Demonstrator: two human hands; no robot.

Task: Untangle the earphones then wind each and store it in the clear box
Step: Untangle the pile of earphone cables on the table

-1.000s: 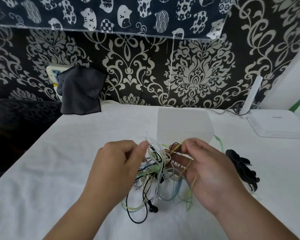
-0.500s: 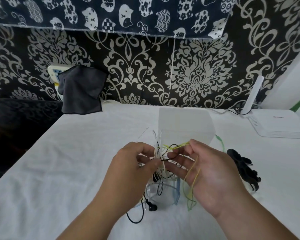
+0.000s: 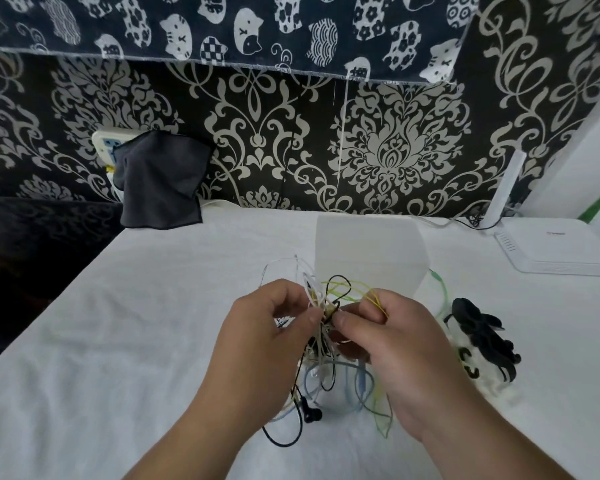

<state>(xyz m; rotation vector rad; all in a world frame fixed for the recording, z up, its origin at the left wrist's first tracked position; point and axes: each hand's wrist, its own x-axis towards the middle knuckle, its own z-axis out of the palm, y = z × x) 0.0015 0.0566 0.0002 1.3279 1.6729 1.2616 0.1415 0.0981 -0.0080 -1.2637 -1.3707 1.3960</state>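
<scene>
The left hand (image 3: 267,337) and the right hand (image 3: 395,348) are raised side by side on the near side of the clear box (image 3: 368,251). Each hand pinches the tangle of earphones (image 3: 323,327) between the thumb and curled fingers, and the two thumb tips almost meet at the knot.

The tangle contains white, black, yellow-green and pale blue cords. Short loops rise above the hands and overlap the near wall of the box in the view. The longer loops hang below the hands to the white tablecloth (image 3: 118,341). A black earbud (image 3: 310,414) lies on the cloth at the near end of the tangle, further from the box than the hands.

The box stands upright on the cloth just beyond the hands. A light-green cord (image 3: 442,289) runs along its right side. To the right of the box and nearer than it lies a cluster of black pieces (image 3: 482,337); their type cannot be determined.

Further right of the box, towards the back edge, sits a white router (image 3: 555,247) with its antenna (image 3: 503,192) upright. Far left of the box and behind it, a dark grey cloth (image 3: 160,185) hangs against the patterned wall covering (image 3: 395,150), partly over a white socket (image 3: 103,147).
</scene>
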